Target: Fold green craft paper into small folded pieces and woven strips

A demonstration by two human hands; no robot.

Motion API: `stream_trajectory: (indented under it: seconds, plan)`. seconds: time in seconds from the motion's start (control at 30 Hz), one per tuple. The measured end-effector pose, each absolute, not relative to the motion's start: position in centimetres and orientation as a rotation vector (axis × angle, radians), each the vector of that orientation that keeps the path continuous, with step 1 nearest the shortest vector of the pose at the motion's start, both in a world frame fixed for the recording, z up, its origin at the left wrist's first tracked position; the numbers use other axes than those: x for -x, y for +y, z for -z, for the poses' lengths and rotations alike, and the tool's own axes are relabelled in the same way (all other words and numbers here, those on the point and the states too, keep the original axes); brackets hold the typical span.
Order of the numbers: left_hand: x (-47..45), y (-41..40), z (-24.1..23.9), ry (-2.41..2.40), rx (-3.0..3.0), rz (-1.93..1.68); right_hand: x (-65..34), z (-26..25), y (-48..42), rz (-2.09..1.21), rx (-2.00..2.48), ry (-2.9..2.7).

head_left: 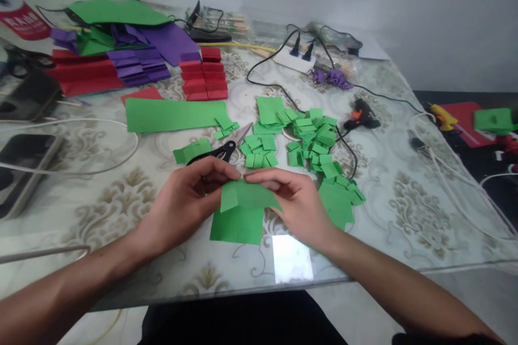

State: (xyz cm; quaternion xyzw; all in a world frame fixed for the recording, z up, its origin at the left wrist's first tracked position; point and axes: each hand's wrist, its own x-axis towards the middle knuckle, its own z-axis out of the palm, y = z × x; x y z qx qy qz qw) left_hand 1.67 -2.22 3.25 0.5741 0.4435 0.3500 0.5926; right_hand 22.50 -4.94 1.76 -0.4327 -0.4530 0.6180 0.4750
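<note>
A strip of green paper (251,194) is pinched at its upper edge between my left hand (190,194) and my right hand (297,199). It looks bent over along that edge. Below it, a flat piece of green paper (237,226) lies on the table, partly covered. Black-handled scissors (229,148) rest just beyond my left fingers, blades pointing away to the right. Several small folded green paper pieces (261,151) are scattered past my fingertips, with a larger pile of green pieces (315,135) to the right. Another green sheet (338,205) sits beside my right wrist.
Folded red paper pieces (204,75), purple paper (140,64) and a long green strip (174,115) lie at the back left. A black glue gun (362,114) and a white power strip (294,59) with cables are on the right. A phone (26,167) lies far left.
</note>
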Motion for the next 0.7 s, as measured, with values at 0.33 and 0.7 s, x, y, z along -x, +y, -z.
stream_trajectory:
  seconds: [0.33, 0.7]
  plan:
    - [-1.81, -1.78, -3.29, 1.021, -1.312, -0.819, -22.77, -2.4, -4.68, -1.54, 1.071, -1.072]
    - [-1.55, -1.58, -3.47, 1.153, -1.585, -0.696, -22.72, -2.3, -4.73, -1.502, 1.129, -1.116]
